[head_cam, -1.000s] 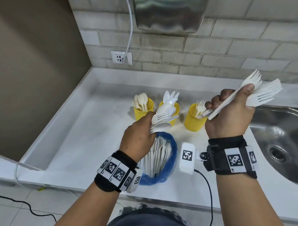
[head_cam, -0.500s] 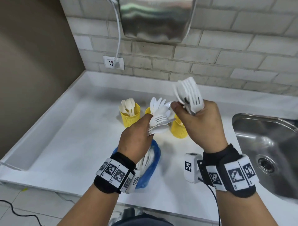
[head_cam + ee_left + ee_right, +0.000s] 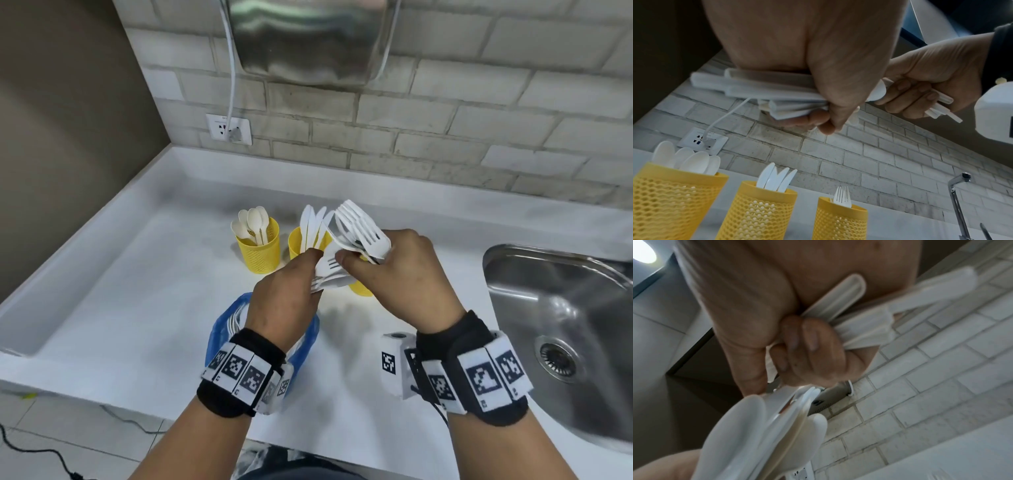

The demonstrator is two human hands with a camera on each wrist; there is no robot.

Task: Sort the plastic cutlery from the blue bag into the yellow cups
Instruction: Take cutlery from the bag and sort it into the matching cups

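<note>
While gripping mixed cutlery in left hand and forks in right hand, block third yellow cup; blue bag near front tabletop edge, sink right.

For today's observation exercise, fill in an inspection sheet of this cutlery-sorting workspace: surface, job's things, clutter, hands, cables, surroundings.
Surface: white counter, bare patches visible.
Job's things: three yellow cups; spoon cup, knife cup, fork cup; blue bag with cutlery still inside.
Clutter: nothing seen.
Hands: left hand grips a mixed bundle; right hand grips a bunch of forks; hands close together above the cups.
Cables: white cord plugged into the wall socket; black cable on the floor.
Surroundings: brick wall, steel sink, metal wall unit.
</note>
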